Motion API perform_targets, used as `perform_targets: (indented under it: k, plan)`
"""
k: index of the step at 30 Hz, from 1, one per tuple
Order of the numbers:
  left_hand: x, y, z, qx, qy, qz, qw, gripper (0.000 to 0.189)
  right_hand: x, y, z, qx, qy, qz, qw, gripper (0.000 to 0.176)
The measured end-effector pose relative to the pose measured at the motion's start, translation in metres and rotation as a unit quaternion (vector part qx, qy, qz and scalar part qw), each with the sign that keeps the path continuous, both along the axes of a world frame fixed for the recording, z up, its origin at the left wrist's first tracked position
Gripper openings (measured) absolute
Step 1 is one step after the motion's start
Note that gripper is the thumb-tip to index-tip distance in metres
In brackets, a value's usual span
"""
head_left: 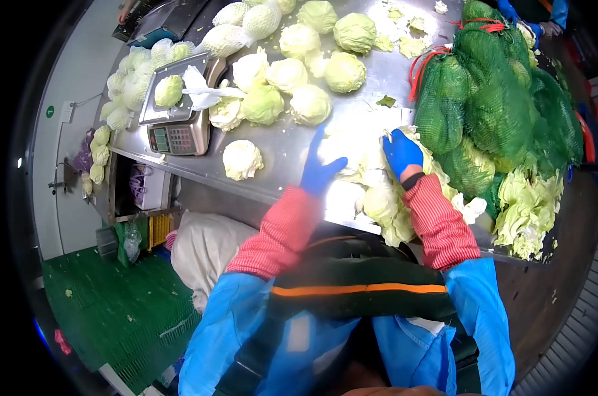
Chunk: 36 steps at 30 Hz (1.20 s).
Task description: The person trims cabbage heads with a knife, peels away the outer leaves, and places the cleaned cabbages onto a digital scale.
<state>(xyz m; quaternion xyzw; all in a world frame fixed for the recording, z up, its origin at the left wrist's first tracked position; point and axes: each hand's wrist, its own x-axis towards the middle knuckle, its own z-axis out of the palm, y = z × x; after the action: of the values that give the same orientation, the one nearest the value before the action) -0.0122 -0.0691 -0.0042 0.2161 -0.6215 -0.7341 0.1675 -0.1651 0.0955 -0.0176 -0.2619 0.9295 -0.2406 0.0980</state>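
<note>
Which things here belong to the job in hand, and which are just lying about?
In hand: left hand, right hand, cabbage between them, loose leaves below it.
Lying about: scale, trimmed cabbages, green net sacks.

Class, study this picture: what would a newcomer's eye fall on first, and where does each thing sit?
Two blue-gloved hands, the left hand and the right hand, lie on a pale heap of cabbage leaves at the near edge of the steel table. To the right bulge green mesh sacks of cabbage; trimmed cabbage heads crowd the far side, one on a scale.
</note>
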Motion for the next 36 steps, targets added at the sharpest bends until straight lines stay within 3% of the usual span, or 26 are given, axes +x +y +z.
perform_targets:
  k: [2, 3, 4, 6, 7, 8, 10, 11, 13, 16, 17, 18, 20, 22, 24, 27, 31, 35, 36]
  plan:
    - [0.004, -0.001, -0.007, 0.119, 0.035, 0.045, 0.991, 0.097, 0.0, 0.012, 0.008, 0.011, -0.014, -0.033, 0.999, 0.028]
    - [0.004, 0.005, 0.013, 0.151, 0.033, 0.062, 0.986, 0.096, 0.0, 0.014, 0.013, 0.02, -0.032, -0.028, 0.999, 0.033]
    - [0.005, 0.01, 0.032, 0.112, 0.035, 0.057, 0.991, 0.097, 0.001, 0.016, 0.021, 0.028, -0.049, -0.025, 0.998, 0.038]
    - [0.002, 0.017, 0.058, 0.03, 0.043, 0.044, 0.998, 0.101, 0.014, 0.008, 0.047, -0.076, -0.069, -0.053, 0.993, 0.062]
    - [0.001, 0.011, 0.039, -0.122, 0.038, 0.026, 0.992, 0.104, 0.023, 0.0, 0.072, -0.095, -0.149, -0.051, 0.983, 0.086]
    - [0.001, 0.015, 0.038, -0.153, 0.041, 0.029, 0.987, 0.104, 0.028, -0.008, 0.072, -0.144, -0.2, -0.028, 0.969, 0.095]
    - [-0.004, 0.02, 0.04, -0.218, 0.054, 0.034, 0.974, 0.104, 0.042, -0.016, 0.083, -0.132, -0.097, 0.017, 0.986, 0.083]
    - [-0.003, 0.021, 0.043, -0.267, 0.038, 0.038, 0.962, 0.104, 0.041, -0.012, 0.082, -0.16, -0.155, 0.019, 0.975, 0.075]
    - [-0.003, 0.022, 0.042, -0.168, 0.058, 0.033, 0.983, 0.104, 0.036, 0.0, 0.073, -0.207, -0.275, 0.033, 0.938, 0.059]
    - [0.004, 0.03, 0.056, -0.017, 0.077, 0.068, 0.995, 0.103, 0.038, 0.02, 0.058, -0.319, -0.353, -0.01, 0.88, 0.034]
    - [0.004, 0.031, 0.058, -0.038, 0.07, 0.075, 0.994, 0.103, 0.036, 0.025, 0.053, -0.335, -0.397, -0.008, 0.854, 0.031]
    - [0.004, 0.032, 0.06, -0.06, 0.063, 0.083, 0.993, 0.103, 0.037, 0.022, 0.058, -0.319, -0.389, -0.019, 0.864, 0.036]
    - [0.007, 0.029, 0.05, -0.243, 0.012, 0.076, 0.967, 0.103, 0.042, 0.01, 0.069, -0.285, -0.374, -0.041, 0.881, 0.046]
    - [0.003, 0.033, 0.034, -0.248, 0.052, 0.075, 0.965, 0.104, 0.045, -0.001, 0.074, -0.225, -0.315, 0.011, 0.922, 0.075]
    - [0.001, 0.034, 0.025, -0.253, 0.075, 0.075, 0.962, 0.106, 0.041, -0.001, 0.089, -0.207, -0.356, 0.03, 0.911, 0.071]
    - [0.008, 0.033, 0.021, -0.249, 0.082, 0.074, 0.962, 0.108, 0.044, 0.007, 0.075, -0.197, -0.32, 0.056, 0.925, 0.065]
    - [0.009, 0.04, 0.023, -0.218, 0.086, 0.066, 0.97, 0.107, 0.062, 0.011, 0.079, -0.154, -0.181, 0.045, 0.97, 0.058]
    - [0.012, 0.04, 0.03, -0.259, 0.06, 0.058, 0.962, 0.106, 0.071, 0.016, 0.079, -0.194, -0.064, 0.052, 0.977, 0.053]
    - [0.013, 0.04, 0.03, -0.217, 0.061, 0.052, 0.973, 0.105, 0.074, 0.016, 0.083, -0.198, -0.044, 0.05, 0.978, 0.052]
